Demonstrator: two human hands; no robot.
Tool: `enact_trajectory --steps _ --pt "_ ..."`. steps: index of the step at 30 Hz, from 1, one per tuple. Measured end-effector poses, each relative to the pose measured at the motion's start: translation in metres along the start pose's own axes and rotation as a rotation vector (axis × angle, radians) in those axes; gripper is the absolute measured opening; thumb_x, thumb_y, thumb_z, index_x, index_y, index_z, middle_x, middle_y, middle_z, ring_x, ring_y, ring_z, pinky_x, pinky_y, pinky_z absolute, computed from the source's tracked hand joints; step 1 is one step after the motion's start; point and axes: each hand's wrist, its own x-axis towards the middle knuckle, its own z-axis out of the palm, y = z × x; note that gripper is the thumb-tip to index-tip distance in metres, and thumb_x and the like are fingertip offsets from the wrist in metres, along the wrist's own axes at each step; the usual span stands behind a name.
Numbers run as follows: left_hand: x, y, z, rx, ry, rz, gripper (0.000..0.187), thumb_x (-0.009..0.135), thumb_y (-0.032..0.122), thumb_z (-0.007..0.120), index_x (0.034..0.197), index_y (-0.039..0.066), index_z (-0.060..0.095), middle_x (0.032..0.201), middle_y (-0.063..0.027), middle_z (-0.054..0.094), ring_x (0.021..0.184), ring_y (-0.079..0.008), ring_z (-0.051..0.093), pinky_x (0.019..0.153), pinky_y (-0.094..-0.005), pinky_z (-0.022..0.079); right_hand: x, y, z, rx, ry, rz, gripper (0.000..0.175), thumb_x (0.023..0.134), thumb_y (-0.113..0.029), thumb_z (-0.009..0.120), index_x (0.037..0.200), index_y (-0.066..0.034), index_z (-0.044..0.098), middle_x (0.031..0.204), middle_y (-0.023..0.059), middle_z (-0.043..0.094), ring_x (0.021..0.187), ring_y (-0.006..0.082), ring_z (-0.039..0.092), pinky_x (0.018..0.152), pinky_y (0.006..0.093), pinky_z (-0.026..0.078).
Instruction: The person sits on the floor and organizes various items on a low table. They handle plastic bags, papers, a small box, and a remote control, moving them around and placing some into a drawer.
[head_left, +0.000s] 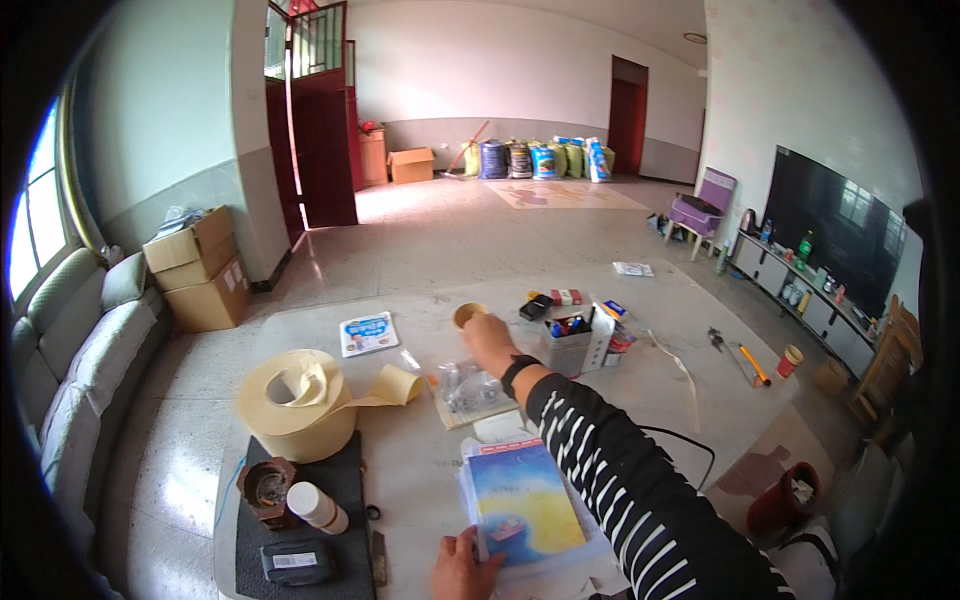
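My right hand (489, 343), with a black band at the wrist, reaches across the table. Its curled fingers grip the near rim of a tan ring-shaped roll (468, 309), apparently tape; the fingertips are hidden. In front of me lies a booklet (525, 502) with a blue and yellow cover, on top of papers and clear plastic. My left hand (463, 564) holds its lower left edge, thumb over the cover. Under my right forearm are a clear plastic bag (469, 386) and a pale board (457, 420).
A big cream roll (296, 405) stands left, near a white bottle (319, 508), an ashtray (268, 487) and a black case (296, 562). Beyond my forearm are a pen box (568, 346), a hammer (716, 339), a yellow-handled tool (753, 364) and a paper cup (789, 360).
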Motion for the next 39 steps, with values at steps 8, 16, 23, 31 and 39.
enact_trajectory --steps 8,16,23,31,39 --pt "0.007 0.001 -0.003 -0.011 -0.022 -0.090 0.058 0.079 0.012 0.077 0.133 0.008 0.056 0.106 -0.0216 0.060 0.094 -0.0448 0.062 0.077 -0.0511 0.053 0.006 0.038 0.024 -0.013 -0.185 0.318 0.018 0.088 -0.021 0.067 0.088 -0.0063 0.077 0.092 0.0209 0.074 0.090 0.0375 0.073 0.078 0.0459 0.058" --pt "0.005 0.004 -0.011 -0.084 -0.005 -0.073 0.059 0.079 0.011 0.077 0.134 0.005 0.056 0.105 -0.0222 0.058 0.094 -0.0449 0.061 0.078 -0.0505 0.052 0.027 0.021 -0.017 -0.152 -0.278 0.143 0.017 0.078 -0.015 0.071 0.089 -0.0047 0.078 0.096 0.0210 0.075 0.092 0.0388 0.073 0.078 0.0471 0.059" --pt "-0.001 -0.003 -0.006 -0.088 0.014 0.031 0.060 0.077 0.010 0.077 0.133 0.006 0.057 0.105 -0.0218 0.058 0.090 -0.0434 0.061 0.073 -0.0502 0.052 0.012 0.004 -0.091 -0.023 -0.290 0.099 0.017 0.079 -0.014 0.070 0.092 -0.0059 0.078 0.095 0.0217 0.074 0.091 0.0419 0.072 0.080 0.0481 0.058" --pt "-0.009 -0.006 -0.010 -0.189 -0.140 -0.077 0.063 0.077 0.017 0.086 0.131 0.000 0.059 0.114 -0.0185 0.058 0.088 -0.0278 0.068 0.076 -0.0400 0.057 -0.136 0.050 -0.312 0.105 -0.295 -0.167 0.027 0.090 -0.018 0.066 0.112 -0.0033 0.072 0.111 0.0165 0.071 0.103 0.0373 0.067 0.091 0.0477 0.053" --pt "-0.043 0.029 -0.046 -0.106 -0.092 -0.006 0.065 0.089 0.011 0.078 0.147 0.005 0.050 0.122 -0.0179 0.065 0.096 -0.0244 0.069 0.077 -0.0374 0.056 -0.384 0.129 -0.561 -0.047 -0.635 0.457 0.035 0.090 -0.031 0.068 0.111 -0.0041 0.073 0.102 0.0184 0.072 0.098 0.0353 0.068 0.085 0.0465 0.053"
